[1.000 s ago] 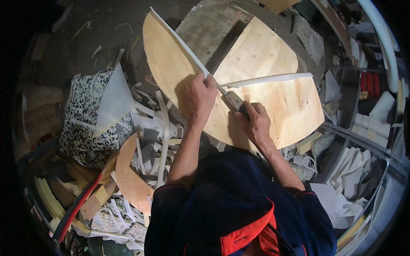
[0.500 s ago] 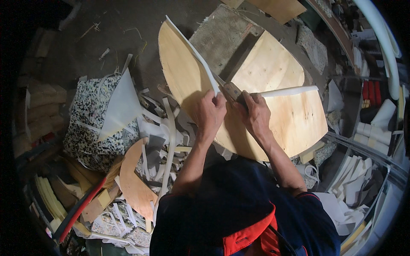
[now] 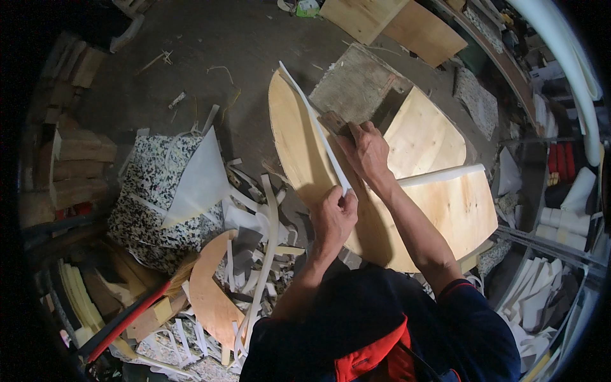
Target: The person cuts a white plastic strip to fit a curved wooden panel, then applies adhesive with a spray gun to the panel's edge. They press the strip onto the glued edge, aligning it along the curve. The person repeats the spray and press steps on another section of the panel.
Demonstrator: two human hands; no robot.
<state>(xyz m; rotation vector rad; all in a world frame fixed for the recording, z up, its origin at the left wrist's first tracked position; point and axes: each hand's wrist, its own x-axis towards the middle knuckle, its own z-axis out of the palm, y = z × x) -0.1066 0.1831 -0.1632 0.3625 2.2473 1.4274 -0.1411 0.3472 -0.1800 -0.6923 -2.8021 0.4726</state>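
Observation:
My left hand (image 3: pixel 334 219) is closed on the near end of a narrow white foam strip (image 3: pixel 324 138). That strip runs along the inner edge of a curved, pale plywood panel (image 3: pixel 291 127), its far end reaching the panel's tip. My right hand (image 3: pixel 369 153) wraps round a brown, flat wooden tool (image 3: pixel 333 121) beside the strip; the fingers hide part of it, and its exact kind cannot be made out. To the right, another plywood section (image 3: pixel 452 204) carries a white foam strip (image 3: pixel 442 175) along its upper edge. A further plywood section (image 3: pixel 423 137) stands behind it.
Speckled foam (image 3: pixel 149 191) with a white sheet (image 3: pixel 200 178) on it lies at left, near a curved wooden piece (image 3: pixel 210 290) and scattered offcuts. A worn grey board (image 3: pixel 359 83) lies behind the panels. Shelving with white foam pieces (image 3: pixel 534 293) lines the right.
My right hand has moved away from me along the strip with the tool, its arm reaching further. My left hand still grips the strip's near end. The whole view has shifted slightly.

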